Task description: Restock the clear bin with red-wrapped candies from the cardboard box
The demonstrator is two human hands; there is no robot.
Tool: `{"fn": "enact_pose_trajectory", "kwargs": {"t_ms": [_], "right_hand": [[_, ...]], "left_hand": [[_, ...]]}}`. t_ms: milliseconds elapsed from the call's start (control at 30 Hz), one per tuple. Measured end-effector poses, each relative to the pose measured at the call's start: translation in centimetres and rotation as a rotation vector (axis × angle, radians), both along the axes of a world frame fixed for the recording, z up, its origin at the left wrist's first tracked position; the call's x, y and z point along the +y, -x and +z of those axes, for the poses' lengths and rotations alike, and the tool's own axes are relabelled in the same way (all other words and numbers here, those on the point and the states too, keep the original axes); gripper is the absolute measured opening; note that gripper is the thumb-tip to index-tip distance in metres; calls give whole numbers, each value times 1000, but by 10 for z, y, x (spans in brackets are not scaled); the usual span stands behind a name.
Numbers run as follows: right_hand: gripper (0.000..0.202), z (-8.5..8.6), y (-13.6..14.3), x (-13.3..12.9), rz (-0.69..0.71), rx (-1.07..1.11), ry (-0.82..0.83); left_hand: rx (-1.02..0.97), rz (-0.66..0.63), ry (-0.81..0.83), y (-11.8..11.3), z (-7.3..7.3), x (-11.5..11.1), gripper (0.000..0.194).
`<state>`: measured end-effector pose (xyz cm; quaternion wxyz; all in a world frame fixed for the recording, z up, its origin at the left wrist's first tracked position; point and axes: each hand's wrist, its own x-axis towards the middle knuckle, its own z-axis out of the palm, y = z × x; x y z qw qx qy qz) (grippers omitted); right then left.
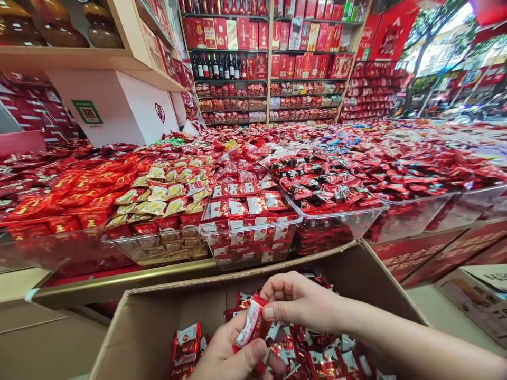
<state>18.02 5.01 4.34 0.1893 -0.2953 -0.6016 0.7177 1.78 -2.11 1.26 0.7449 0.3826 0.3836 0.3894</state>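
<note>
A red and white wrapped packet is held between my two hands, above an open cardboard box. My left hand has its thumb and fingers around the lower end of the packet. Fingertips of my right hand pinch its upper end. Many similar red and white packets lie loose inside the box, partly hidden under my hands and right forearm.
Clear plastic bins heaped with red and gold packets stand behind the box. Shelves of red boxes and bottles rise at the back. Another cardboard box sits at the right. A metal-edged ledge runs behind the open box.
</note>
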Motion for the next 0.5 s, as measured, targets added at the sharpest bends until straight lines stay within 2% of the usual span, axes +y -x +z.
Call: {"fn": "enact_pose_trajectory", "kwargs": {"t_ms": [100, 200, 267, 367, 433, 500], "right_hand": [[37, 3, 0, 3, 6, 17, 58], [30, 4, 2, 6, -75, 49, -51], [22, 6, 3, 7, -127, 77, -176], [12, 11, 5, 7, -150, 90, -310], [14, 13, 6, 6, -190, 63, -227], [23, 13, 8, 6, -218, 66, -53]], "left_hand": [[-222, 55, 112, 0, 11, -1, 30], [-399, 5, 227, 4, 18, -1, 43], [-436, 49, 249, 7, 19, -1, 45], [-302, 252, 169, 12, 18, 0, 39], [-169, 373, 111, 14, 17, 2, 47], [-47, 441, 60, 14, 15, 6, 49]]}}
